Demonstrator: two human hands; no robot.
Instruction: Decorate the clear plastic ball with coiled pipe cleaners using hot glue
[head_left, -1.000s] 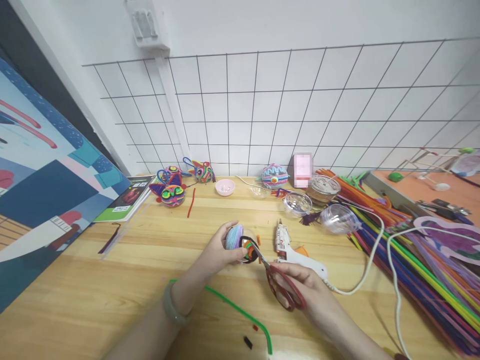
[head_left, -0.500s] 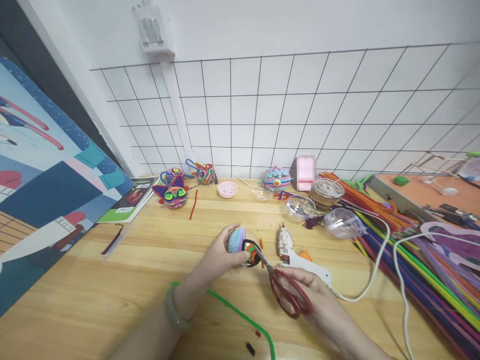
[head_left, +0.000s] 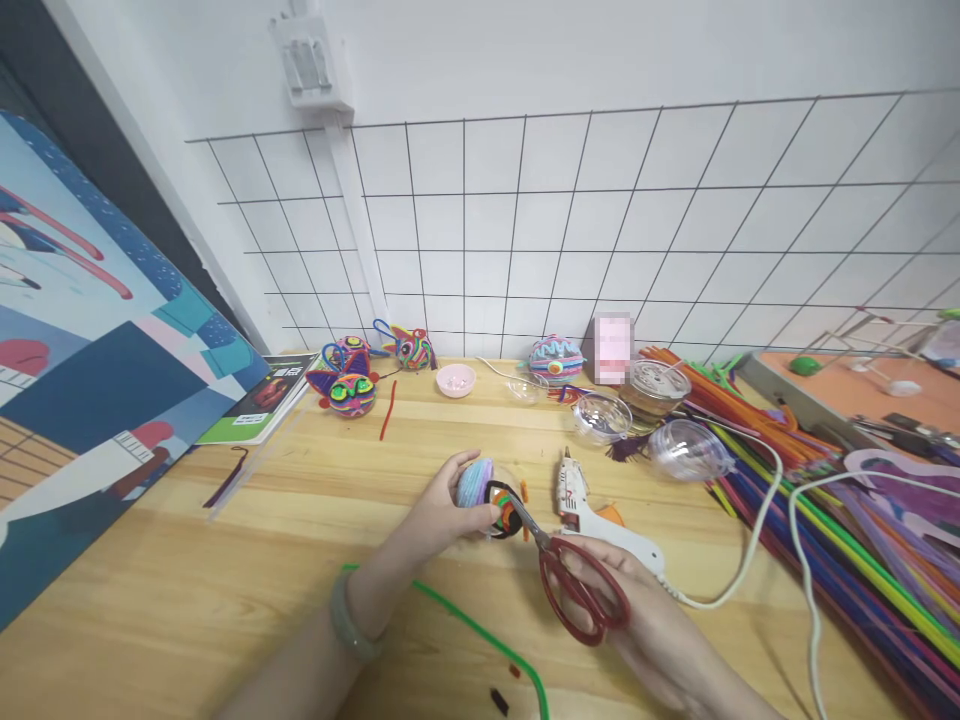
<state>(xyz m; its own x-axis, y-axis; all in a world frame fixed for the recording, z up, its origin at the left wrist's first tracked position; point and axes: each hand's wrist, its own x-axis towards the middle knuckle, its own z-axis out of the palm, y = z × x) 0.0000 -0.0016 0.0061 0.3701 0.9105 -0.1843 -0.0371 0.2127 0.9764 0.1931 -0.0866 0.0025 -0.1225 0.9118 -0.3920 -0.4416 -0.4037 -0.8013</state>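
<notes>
My left hand [head_left: 439, 512] is closed around a small ball wrapped in pastel blue and purple pipe cleaner [head_left: 484, 492], with a black, orange and green patch on its right side. My right hand [head_left: 637, 620] grips red-handled scissors [head_left: 574, 585], fingers through the loops; the blade tips touch the ball's coloured patch. Both hands are low over the wooden table [head_left: 225, 600]. A green pipe cleaner [head_left: 480, 630] lies under my left wrist.
A white glue gun [head_left: 592, 515] with its cord lies right of the ball. Clear plastic half-spheres [head_left: 686, 450], a pile of coloured pipe cleaners [head_left: 840, 520], finished wrapped figures [head_left: 349, 385], a pink dish [head_left: 455, 379] and a booklet [head_left: 259, 400] stand further back. A painted board leans at left.
The hands, ball and scissors keep the same hold; the scissors' handles have spread slightly wider. The view has shifted a little.
</notes>
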